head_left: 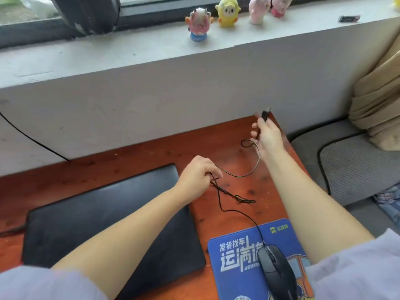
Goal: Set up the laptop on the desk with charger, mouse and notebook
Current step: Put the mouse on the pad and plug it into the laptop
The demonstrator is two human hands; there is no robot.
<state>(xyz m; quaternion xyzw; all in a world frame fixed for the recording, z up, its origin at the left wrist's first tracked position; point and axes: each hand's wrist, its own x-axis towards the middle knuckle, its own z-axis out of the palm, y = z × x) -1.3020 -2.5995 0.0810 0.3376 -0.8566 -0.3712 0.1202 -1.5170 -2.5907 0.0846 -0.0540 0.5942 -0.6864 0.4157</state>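
A closed black laptop (104, 215) lies flat on the reddish wooden desk (140, 152). To its right, a black wired mouse (276, 271) rests on a blue mouse pad (236, 254). The mouse cable (238, 211) runs up from the mouse in loose loops. My left hand (198, 176) pinches the cable beside the laptop's far right corner. My right hand (267, 135) is raised near the desk's far right corner and holds the cable's USB plug (265, 114) upward. No charger brick or notebook is in view.
A white wall and sill stand right behind the desk, with several small figurines (227, 11) on the sill. A grey seat (350, 165) with a beige cloth sits to the right. A dark cable (28, 137) hangs down the wall at left.
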